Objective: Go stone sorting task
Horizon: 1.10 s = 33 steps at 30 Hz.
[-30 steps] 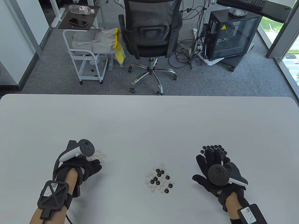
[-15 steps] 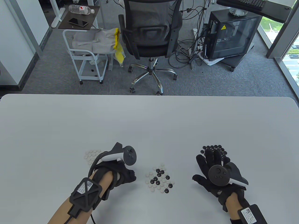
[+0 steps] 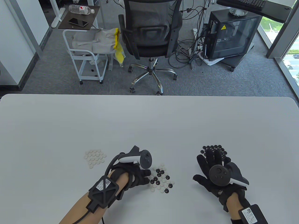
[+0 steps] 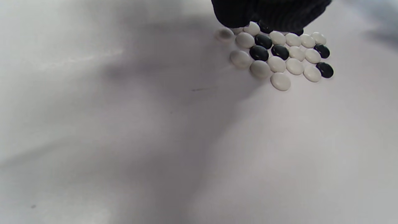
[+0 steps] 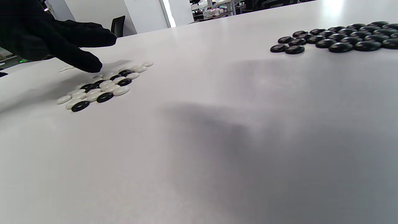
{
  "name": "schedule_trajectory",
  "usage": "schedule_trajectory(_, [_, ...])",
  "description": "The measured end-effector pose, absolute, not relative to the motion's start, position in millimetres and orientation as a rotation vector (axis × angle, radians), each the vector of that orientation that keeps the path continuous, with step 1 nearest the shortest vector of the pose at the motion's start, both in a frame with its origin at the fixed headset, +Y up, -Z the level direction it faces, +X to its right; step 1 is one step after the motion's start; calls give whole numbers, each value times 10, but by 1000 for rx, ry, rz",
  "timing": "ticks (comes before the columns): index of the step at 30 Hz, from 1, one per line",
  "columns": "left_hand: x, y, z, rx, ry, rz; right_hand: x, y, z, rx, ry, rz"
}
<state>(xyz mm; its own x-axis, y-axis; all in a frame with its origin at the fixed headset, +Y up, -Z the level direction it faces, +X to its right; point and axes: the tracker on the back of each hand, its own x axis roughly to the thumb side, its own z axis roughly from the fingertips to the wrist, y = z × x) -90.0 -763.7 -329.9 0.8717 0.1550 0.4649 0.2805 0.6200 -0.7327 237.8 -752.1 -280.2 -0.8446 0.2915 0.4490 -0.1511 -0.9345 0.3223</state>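
Smooth, glossy lens-shaped stones sit in a mixed pile (image 3: pixel 161 179) mid-table (image 3: pixel 149 121). The knit-gloved left hand (image 3: pixel 136 176) touches the pile's left edge, fingers fairly straight, gripping nothing. Right hand (image 3: pixel 216 172) lies flat, fingers spread, on the black pile (image 3: pixel 213 149) right of it. Matte white pile (image 3: pixel 94 158) sits left.

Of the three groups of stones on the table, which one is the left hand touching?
The mixed black-and-white stone pile in the middle: the left hand reaches its left edge. The all-white stone group and all-black stone group are single-coloured.

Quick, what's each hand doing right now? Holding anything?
Left hand: fingers at the mixed stones; grip cannot be told.
Right hand: open, flat by the black stones, holding nothing.
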Motion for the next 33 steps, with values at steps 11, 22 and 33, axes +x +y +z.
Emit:
schedule_trajectory(11, [-1657,-7687,-3151,-958,-427,-11,2400,-7513,-2799,744,399,2782])
schedule_trajectory(22, [-2916,-7668,-3151,-918,-91,143,2420,-7526,-2804,738,421,2780])
schedule_trajectory(33, [-3067,-7702,-3328,-901,-12,217,2404,-7524,-2802,736,427,2780])
